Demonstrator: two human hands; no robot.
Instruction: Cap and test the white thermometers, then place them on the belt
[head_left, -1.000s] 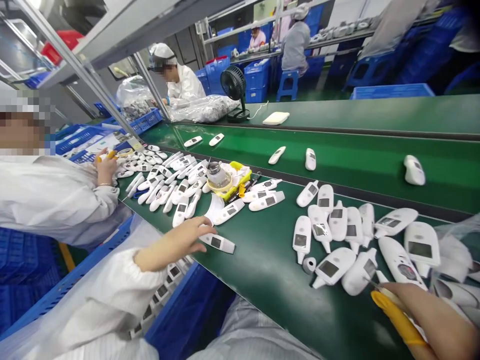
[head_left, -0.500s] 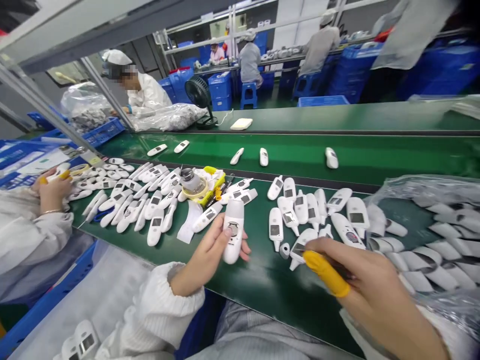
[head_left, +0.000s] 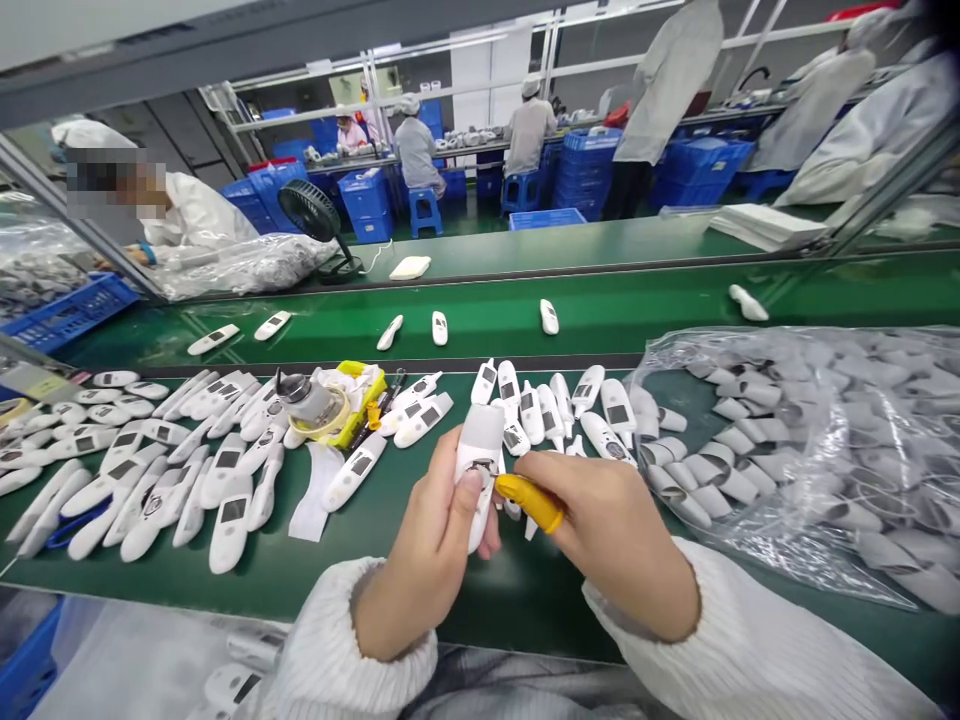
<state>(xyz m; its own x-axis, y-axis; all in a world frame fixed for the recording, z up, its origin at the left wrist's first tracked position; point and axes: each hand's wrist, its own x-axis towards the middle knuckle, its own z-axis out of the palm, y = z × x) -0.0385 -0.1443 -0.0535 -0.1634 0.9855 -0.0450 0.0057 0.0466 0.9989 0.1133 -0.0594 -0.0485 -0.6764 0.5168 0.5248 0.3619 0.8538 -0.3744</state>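
My left hand (head_left: 424,545) is wrapped round a white ear thermometer (head_left: 481,432) with a pale grey cap end pointing away from me. Its thumb presses beside the dark round button area. My right hand (head_left: 619,530), wearing a yellow finger cot (head_left: 531,503), is closed in a pinch against the right side of that thermometer. Whatever its fingertips grip is too small or hidden to make out. Just behind both hands lies a group of thermometers (head_left: 531,412) with narrow bare probe tips.
Many thermometers (head_left: 229,525) cover the bench's left side, near a yellow tray (head_left: 366,405) and a glass bottle (head_left: 309,398). A clear bag of grey-white caps (head_left: 750,460) lies right. More thermometers rest on the green conveyor (head_left: 495,330). A fan (head_left: 311,215) and co-workers are beyond.
My right hand has come left from the thermometers on the bench to the one in my left hand. The view has turned right, bringing more of the bag of caps into sight.
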